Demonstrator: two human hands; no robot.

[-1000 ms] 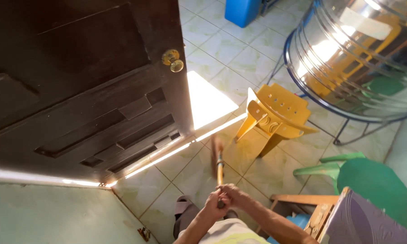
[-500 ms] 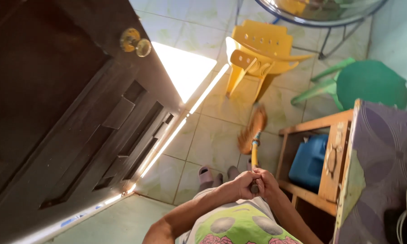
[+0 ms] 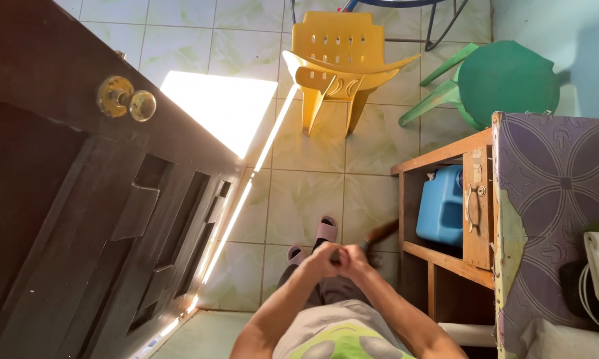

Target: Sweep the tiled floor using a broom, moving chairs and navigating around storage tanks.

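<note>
Both hands — left hand (image 3: pixel 326 258), right hand (image 3: pixel 354 258) — grip the broom (image 3: pixel 381 233) handle; short strokes suit this corner beside the cabinet (image 3: pixel 445 256).

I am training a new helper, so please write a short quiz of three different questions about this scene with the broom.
1. True or false: both hands grip the broom handle together.
2. Which stands nearest the broom head? A) the yellow chair B) the wooden cabinet C) the green stool
3. Fill in: the blue container sits inside the ____.

Key: 1 true; 2 B; 3 wooden cabinet.
</note>
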